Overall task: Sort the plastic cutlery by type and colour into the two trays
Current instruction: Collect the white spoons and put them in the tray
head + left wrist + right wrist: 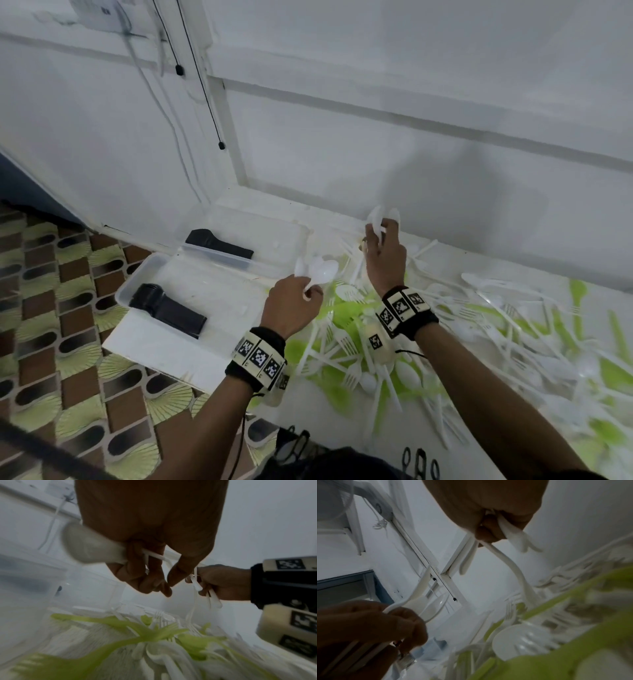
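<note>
My left hand (310, 293) grips a few white plastic spoons (320, 270) by their handles, just right of the near clear tray (219, 294). In the left wrist view one spoon bowl (85, 547) sticks out past the curled fingers (145, 577). My right hand (380, 233) is raised near the wall and grips more white spoons (378, 216); their handles (513, 538) hang below it. A mixed pile of white and green cutlery (359, 329) lies under both hands. The near tray holds a black stack (168, 310). The far tray (274, 236) holds another black stack (219, 243).
White and green forks, spoons and knives spread rightward over the white table (513, 329). A white wall (376, 154) with hanging black cords (221, 145) stands close behind. Patterned floor (51, 308) lies beyond the trays to the left. Dark objects (418, 459) sit at the near table edge.
</note>
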